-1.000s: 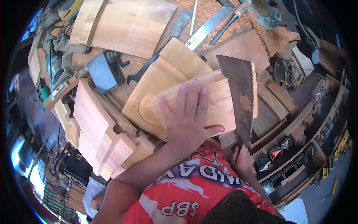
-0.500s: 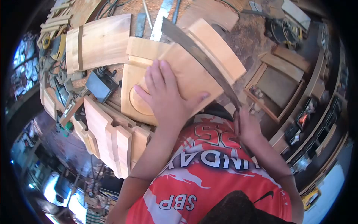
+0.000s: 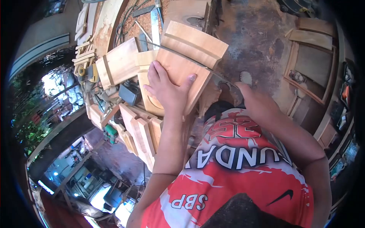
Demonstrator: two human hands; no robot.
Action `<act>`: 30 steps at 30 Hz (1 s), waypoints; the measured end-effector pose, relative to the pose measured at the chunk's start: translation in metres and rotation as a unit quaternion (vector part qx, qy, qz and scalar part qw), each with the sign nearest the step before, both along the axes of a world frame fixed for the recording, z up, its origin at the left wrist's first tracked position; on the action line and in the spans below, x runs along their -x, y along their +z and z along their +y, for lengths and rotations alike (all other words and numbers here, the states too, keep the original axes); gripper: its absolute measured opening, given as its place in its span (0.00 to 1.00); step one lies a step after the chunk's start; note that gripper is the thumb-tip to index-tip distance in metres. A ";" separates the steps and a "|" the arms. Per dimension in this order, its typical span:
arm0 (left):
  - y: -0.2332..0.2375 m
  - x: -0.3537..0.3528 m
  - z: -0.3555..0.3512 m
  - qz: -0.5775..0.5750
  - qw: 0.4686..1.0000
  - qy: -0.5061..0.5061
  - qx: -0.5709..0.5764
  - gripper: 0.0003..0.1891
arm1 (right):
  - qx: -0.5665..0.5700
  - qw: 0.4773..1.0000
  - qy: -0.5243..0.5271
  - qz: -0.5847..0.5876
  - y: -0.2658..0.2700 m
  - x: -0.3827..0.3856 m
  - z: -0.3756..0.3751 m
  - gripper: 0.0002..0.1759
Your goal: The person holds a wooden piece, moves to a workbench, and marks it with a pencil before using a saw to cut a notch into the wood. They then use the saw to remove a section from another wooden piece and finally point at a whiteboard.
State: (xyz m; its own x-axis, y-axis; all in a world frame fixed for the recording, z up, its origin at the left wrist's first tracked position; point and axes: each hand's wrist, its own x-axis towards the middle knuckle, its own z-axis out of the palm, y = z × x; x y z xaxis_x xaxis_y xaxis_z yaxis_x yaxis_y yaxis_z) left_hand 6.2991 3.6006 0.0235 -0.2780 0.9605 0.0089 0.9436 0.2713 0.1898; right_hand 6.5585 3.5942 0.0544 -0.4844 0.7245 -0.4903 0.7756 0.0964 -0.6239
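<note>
A thick, pale wooden board [image 3: 182,68] lies on top of another wooden piece [image 3: 146,87] that has a curved groove. My left hand [image 3: 171,91] presses flat on the board, fingers spread. Closed at the right of the board is my right hand [image 3: 258,100], holding a handsaw; its handle is hidden in my fist. The narrow-looking saw blade [image 3: 199,65] crosses the board along a line near its far end, seen almost edge-on. Whether the teeth have cut into the wood cannot be made out.
Left of the board lie another curved board [image 3: 119,62] and a dark metal block [image 3: 130,92]. Several shaped wooden pieces [image 3: 138,129] stand nearer me. A metal ruler-like strip [image 3: 154,26] rests among sawdust. A wooden frame [image 3: 313,70] is at the right.
My right hand has moved right and up, and the saw blade now lies flatter across the board, seen edge-on. My left hand stays on the board. The whole view has shifted.
</note>
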 end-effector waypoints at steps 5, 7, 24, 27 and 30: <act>-0.005 0.002 -0.002 0.001 1.000 -0.014 -0.016 0.56 | -0.011 0.999 0.004 0.038 -0.013 0.004 0.004 0.17; -0.005 0.001 -0.002 0.001 1.000 -0.012 -0.016 0.56 | 0.015 0.999 -0.001 0.047 -0.008 0.004 0.009 0.16; -0.003 0.018 -0.009 -0.046 0.996 -0.011 -0.077 0.50 | -0.086 0.939 -0.181 0.280 0.000 -0.005 0.016 0.12; -0.008 0.043 -0.025 -0.124 0.985 0.035 -0.113 0.43 | -0.245 0.913 -0.172 0.279 -0.039 0.016 0.068 0.14; 0.022 0.041 -0.031 -0.280 0.946 0.138 -0.080 0.39 | -0.153 0.923 -0.165 0.312 -0.051 0.032 0.097 0.16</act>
